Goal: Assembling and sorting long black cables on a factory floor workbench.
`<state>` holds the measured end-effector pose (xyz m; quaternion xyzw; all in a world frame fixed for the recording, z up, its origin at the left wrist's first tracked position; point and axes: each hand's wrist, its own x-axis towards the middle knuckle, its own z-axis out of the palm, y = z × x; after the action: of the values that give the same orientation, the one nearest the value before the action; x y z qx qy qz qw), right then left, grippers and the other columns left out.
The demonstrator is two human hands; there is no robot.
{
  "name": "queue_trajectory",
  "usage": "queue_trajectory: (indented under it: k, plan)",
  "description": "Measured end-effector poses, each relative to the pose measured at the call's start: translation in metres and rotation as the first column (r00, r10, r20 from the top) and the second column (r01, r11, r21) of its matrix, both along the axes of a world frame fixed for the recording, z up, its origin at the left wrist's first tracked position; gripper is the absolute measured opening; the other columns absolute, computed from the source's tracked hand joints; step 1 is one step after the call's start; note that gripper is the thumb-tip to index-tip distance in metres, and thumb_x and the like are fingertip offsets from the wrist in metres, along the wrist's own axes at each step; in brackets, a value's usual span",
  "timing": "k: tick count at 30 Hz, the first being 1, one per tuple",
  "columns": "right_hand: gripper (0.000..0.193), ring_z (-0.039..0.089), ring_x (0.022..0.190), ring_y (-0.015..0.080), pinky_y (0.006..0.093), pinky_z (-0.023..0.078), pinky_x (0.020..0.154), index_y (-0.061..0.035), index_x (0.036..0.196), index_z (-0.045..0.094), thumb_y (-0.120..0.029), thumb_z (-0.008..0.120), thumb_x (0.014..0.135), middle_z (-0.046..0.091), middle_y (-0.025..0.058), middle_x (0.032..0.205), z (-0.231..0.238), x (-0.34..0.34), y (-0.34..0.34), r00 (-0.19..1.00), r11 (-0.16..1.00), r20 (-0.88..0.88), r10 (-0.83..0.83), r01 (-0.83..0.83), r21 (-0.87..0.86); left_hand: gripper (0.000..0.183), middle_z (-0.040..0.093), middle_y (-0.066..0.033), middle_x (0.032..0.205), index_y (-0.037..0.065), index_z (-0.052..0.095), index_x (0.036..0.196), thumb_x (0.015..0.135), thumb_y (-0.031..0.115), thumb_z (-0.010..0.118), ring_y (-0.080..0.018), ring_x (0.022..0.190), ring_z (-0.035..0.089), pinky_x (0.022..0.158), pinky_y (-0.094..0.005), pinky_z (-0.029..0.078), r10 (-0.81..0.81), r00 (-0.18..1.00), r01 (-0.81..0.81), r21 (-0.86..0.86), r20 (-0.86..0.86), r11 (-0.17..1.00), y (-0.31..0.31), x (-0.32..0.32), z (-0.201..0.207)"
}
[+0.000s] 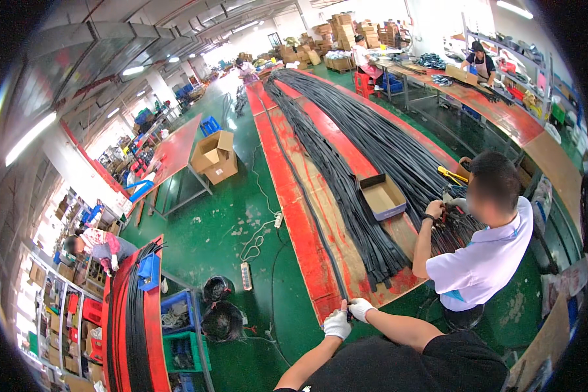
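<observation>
My left hand [337, 324], in a white glove, is closed around the near end of a long black strip [318, 227] at the table's front corner. Close beside it, my right hand [360, 309], also white-gloved, is closed at the same end. A small dark part shows between the two hands, too small to make out. From there the strip runs away along the left side of the long red table [287, 215]. To its right lies a thick bundle of black strips [372, 251], with their near ends bunched together.
An open shallow box [382, 199] sits on the bundles. At right, a co-worker [483, 248] in a white shirt handles strips beside a yellow-handled tool [452, 175]. Black bins [222, 320], a power strip [246, 276] and cords lie on the green floor. A cardboard box [214, 157] stands farther off.
</observation>
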<state>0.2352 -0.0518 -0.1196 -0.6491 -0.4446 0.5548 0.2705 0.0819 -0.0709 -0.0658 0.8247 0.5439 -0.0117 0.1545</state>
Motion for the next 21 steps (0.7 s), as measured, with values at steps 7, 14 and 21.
queue_trajectory:
  k: [7,14,21]
  plan:
    - [0.029,0.070,0.071,0.0244,0.0400,0.054,0.064,0.0017,0.111,0.074,-0.018,0.057,0.098,0.075,0.0160,0.087,0.008,-0.003,0.002,1.000,0.999,0.000,-0.003,0.003,-0.038,0.093,0.071,-0.0188,0.117,0.015,0.036,0.165,0.084,0.036,0.078,-0.0366,0.105,0.073,0.090,-0.0500,0.057,0.006,1.000,-0.006,0.012,-0.015,1.000,0.001,-0.003,-0.003]
    - [0.030,0.069,0.069,0.0234,0.0393,0.053,0.063,0.0023,0.114,0.074,-0.017,0.056,0.099,0.074,0.0148,0.086,0.006,0.000,-0.002,0.998,0.997,-0.043,-0.045,0.042,-0.060,0.095,0.071,-0.0186,0.118,0.017,0.035,0.166,0.083,0.035,0.078,-0.0362,0.105,0.073,0.090,-0.0496,0.057,0.003,1.000,-0.004,-0.023,-0.021,1.000,-0.001,0.002,0.002]
    - [0.031,0.068,0.070,0.0218,0.0379,0.053,0.062,0.0013,0.117,0.074,-0.018,0.057,0.101,0.075,0.0146,0.089,0.012,-0.012,0.005,1.000,1.000,-0.028,0.005,-0.006,-0.030,0.088,0.071,-0.0198,0.118,0.015,0.038,0.163,0.086,0.032,0.076,-0.0381,0.105,0.072,0.090,-0.0509,0.057,0.040,0.999,-0.040,0.007,0.021,0.999,0.003,-0.009,0.002]
